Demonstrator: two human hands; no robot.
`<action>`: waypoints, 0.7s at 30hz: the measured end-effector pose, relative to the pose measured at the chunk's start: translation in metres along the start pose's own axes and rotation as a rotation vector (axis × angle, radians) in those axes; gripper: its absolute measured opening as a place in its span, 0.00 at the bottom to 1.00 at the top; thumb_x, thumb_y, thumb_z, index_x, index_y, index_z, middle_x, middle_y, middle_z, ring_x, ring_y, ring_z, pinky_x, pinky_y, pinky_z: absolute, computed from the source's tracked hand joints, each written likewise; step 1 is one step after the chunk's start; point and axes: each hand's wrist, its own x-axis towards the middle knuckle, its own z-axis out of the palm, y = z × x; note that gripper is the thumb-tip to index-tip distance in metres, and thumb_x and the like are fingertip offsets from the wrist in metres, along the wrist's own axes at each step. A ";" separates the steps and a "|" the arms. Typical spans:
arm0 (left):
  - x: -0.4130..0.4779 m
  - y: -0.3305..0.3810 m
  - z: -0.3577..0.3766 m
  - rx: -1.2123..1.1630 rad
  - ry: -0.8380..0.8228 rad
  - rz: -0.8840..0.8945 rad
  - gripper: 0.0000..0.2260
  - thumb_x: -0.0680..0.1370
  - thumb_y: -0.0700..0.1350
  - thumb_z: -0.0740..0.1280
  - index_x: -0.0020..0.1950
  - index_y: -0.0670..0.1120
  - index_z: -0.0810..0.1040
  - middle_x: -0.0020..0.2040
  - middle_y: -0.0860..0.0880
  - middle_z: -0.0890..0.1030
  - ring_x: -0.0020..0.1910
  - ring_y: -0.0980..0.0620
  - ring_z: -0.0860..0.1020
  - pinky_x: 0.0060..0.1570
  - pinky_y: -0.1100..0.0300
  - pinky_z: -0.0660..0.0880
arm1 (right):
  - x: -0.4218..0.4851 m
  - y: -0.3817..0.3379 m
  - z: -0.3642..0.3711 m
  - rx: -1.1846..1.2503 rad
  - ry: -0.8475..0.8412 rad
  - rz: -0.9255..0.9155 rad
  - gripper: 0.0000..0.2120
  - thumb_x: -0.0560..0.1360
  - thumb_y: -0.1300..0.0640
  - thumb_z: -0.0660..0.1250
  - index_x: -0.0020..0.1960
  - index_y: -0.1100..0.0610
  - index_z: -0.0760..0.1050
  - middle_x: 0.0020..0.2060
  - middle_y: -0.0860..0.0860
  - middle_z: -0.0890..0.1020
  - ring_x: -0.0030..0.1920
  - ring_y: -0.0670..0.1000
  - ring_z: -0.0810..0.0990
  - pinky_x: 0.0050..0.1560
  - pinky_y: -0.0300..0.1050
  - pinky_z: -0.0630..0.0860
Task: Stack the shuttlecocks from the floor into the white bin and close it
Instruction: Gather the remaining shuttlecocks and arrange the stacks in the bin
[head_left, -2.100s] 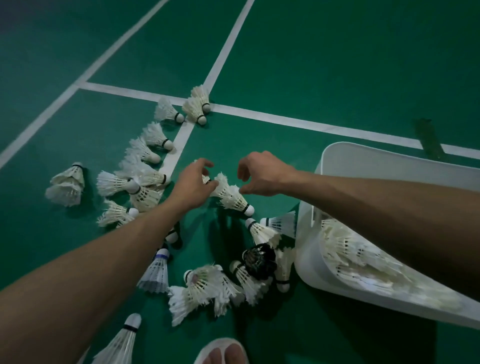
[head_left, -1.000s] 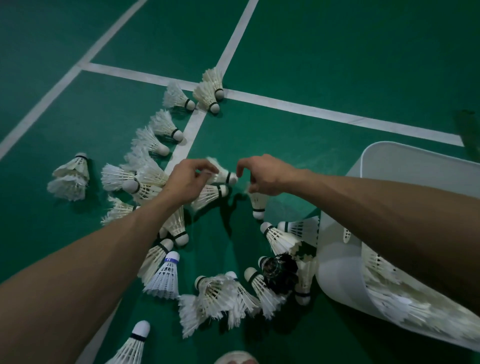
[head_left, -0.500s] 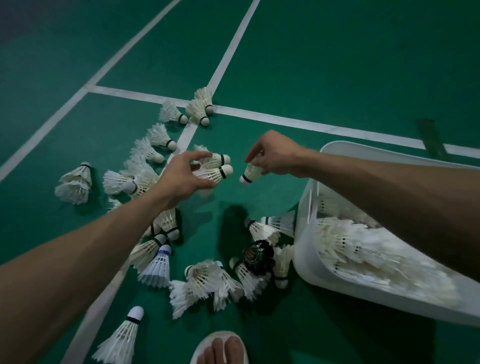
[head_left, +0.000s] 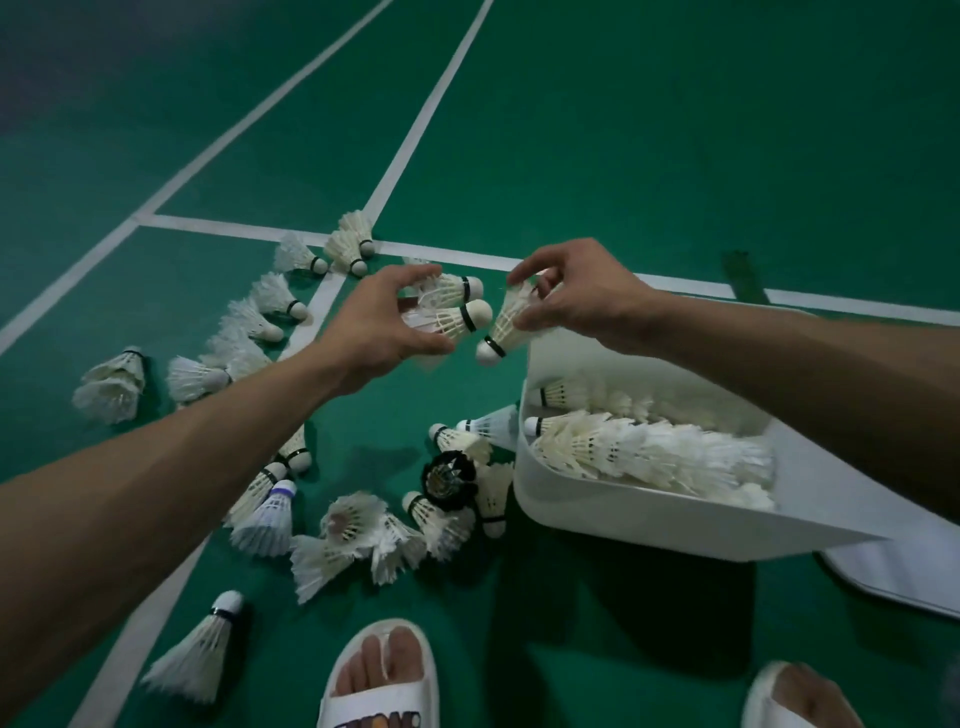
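Note:
My left hand (head_left: 382, 325) grips two white shuttlecocks (head_left: 449, 306) by their feathers, corks pointing right. Close beside it, my right hand (head_left: 582, 296) pinches one shuttlecock (head_left: 506, 327) by its feathers, cork pointing down-left. Both hands hover above the floor, just left of the white bin (head_left: 613, 512). Inside the open bin lie rows of nested shuttlecocks (head_left: 644, 452). Several more shuttlecocks (head_left: 363, 530) are scattered on the green floor below and left of my hands, one of them black (head_left: 449, 475).
The bin's white lid (head_left: 904, 571) lies on the floor at the right, partly under the bin. My feet in white slippers (head_left: 382, 680) stand at the bottom edge. White court lines (head_left: 415, 124) cross the green floor.
Both hands picked shuttlecocks off the floor and lifted them. They have since drawn closer together, near the bin's left corner. The camera tilted, showing more of the bin and my feet.

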 end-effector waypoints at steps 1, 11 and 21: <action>-0.001 0.007 0.006 0.005 -0.016 0.018 0.39 0.63 0.31 0.76 0.72 0.50 0.69 0.64 0.50 0.72 0.53 0.56 0.76 0.49 0.59 0.79 | -0.006 0.003 -0.007 0.034 0.033 0.014 0.22 0.66 0.70 0.75 0.58 0.59 0.78 0.38 0.51 0.77 0.35 0.47 0.78 0.34 0.34 0.75; 0.003 0.059 0.077 0.249 -0.227 0.237 0.40 0.64 0.36 0.77 0.73 0.52 0.67 0.68 0.52 0.68 0.60 0.54 0.71 0.52 0.64 0.76 | -0.057 0.071 -0.099 0.356 0.270 0.322 0.18 0.71 0.74 0.68 0.58 0.61 0.78 0.50 0.62 0.78 0.42 0.53 0.79 0.35 0.35 0.79; 0.028 0.064 0.166 0.685 -0.608 0.357 0.33 0.67 0.46 0.77 0.70 0.53 0.70 0.66 0.53 0.71 0.57 0.57 0.71 0.53 0.63 0.68 | -0.092 0.143 -0.126 0.117 0.327 0.439 0.16 0.71 0.72 0.70 0.58 0.62 0.80 0.47 0.59 0.81 0.42 0.51 0.80 0.43 0.40 0.81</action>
